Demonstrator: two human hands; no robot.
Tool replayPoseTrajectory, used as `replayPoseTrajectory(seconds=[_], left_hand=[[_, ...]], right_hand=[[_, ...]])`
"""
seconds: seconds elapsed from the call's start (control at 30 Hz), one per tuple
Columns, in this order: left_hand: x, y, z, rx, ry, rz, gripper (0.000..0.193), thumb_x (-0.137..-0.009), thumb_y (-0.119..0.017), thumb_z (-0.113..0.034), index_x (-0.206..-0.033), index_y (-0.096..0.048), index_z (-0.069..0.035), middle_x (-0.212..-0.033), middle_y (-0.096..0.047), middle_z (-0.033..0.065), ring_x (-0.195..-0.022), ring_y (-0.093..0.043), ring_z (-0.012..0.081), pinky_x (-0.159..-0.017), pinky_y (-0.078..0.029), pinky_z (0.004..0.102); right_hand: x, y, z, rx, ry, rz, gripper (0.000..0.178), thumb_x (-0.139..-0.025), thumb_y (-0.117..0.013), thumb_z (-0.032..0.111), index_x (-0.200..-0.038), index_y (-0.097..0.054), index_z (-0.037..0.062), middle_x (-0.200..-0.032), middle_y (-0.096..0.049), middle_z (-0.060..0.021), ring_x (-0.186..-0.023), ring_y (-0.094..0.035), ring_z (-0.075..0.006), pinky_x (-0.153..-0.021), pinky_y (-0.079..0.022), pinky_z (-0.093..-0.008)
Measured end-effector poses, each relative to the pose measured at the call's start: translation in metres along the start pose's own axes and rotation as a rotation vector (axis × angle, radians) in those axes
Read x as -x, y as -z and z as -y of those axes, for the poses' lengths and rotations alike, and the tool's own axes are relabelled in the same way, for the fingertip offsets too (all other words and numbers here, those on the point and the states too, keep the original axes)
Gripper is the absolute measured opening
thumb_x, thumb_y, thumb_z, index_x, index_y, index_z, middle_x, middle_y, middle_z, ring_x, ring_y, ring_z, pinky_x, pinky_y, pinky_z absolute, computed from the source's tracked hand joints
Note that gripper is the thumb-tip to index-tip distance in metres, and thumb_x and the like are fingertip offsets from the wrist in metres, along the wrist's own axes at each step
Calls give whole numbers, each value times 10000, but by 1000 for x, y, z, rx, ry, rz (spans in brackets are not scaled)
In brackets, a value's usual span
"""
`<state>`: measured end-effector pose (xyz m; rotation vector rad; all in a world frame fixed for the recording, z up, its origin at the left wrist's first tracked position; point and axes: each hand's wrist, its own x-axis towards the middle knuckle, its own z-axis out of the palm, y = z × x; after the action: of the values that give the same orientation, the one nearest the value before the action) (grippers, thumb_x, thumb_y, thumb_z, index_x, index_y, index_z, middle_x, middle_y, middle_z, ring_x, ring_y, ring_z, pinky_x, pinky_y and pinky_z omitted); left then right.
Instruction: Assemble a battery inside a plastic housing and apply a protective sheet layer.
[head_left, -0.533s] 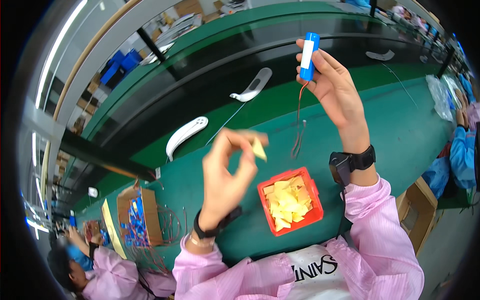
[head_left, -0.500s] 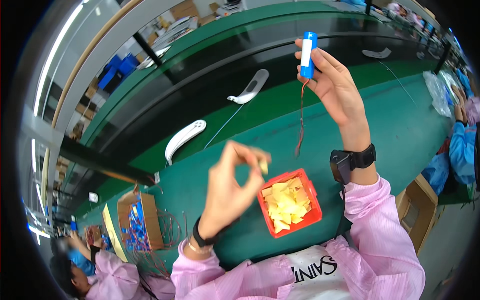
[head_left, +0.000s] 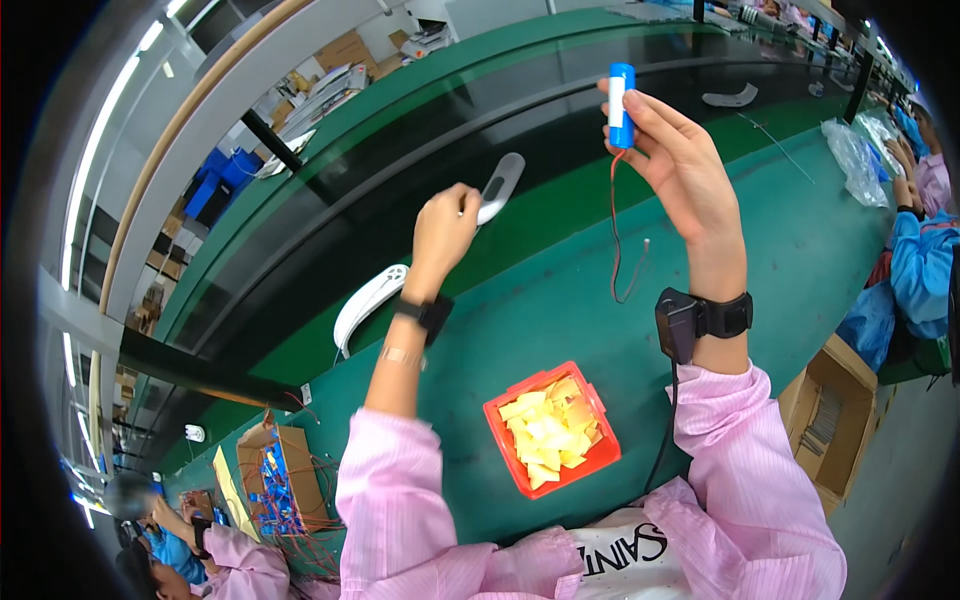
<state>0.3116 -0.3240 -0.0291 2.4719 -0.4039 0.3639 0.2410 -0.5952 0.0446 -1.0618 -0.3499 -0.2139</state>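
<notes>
My right hand (head_left: 680,170) holds up a blue cylindrical battery (head_left: 628,130) with a white label, pinched between thumb and fingers. Its thin red and dark lead (head_left: 614,230) dangles in a loop with a small end piece. Over the dark belt, my left hand (head_left: 444,232) is closed at the lower end of a grey-white curved shell (head_left: 508,175). What its fingers hold is hidden, and I cannot tell whether they grip the shell. Below and between my arms stands a red tray (head_left: 598,462) of pale yellow pieces (head_left: 550,430).
A second white curved shell (head_left: 362,305) lies left of my left wrist; another (head_left: 730,97) is far right. A carton (head_left: 308,465) of blue batteries with tangled wires stands at lower left. An open carton (head_left: 822,425) and co-workers are at the right; another person is at lower left.
My left hand has moved up and away from above the red tray to the shell on the belt; the yellow piece in it no longer shows. The battery stays raised, its lead swinging.
</notes>
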Motion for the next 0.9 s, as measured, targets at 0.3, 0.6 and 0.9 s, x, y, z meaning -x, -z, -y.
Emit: replayPoseTrajectory(seconds=[0.3, 0.6, 0.9], left_hand=[[-78, -130, 68, -488, -99, 125, 658, -872, -626, -376, -1329, -438, 59, -1128, -582, 287, -1026, -608, 418, -891, -510, 486], [22, -1, -27, 1333, 57, 331, 506, -1031, -286, -321, -1450, -299, -38, -1212, -593, 164, -1002, -653, 268, -857, -543, 383], [95, 16, -78, 1265, 123, -115, 624, -1038, -192, -510, -1386, -391, -30, -1260, -565, 108, -1134, -574, 180, -954, -469, 327]], right_hand=[[1, -6, 3, -87, -26, -49, 335, -896, -698, 173, -1153, -648, -35, -933, -685, -63, -790, -641, -121, -726, -538, -286], [6, -39, -24, 80, -16, -47, 368, -849, -738, 141, -1133, -620, -63, -939, -696, -99, -787, -654, -104, -639, -554, -235], [44, -99, -57, 337, 27, 101, 317, -796, -757, 85, -1063, -670, -63, -899, -713, -121, -781, -667, -110, -685, -552, -251]])
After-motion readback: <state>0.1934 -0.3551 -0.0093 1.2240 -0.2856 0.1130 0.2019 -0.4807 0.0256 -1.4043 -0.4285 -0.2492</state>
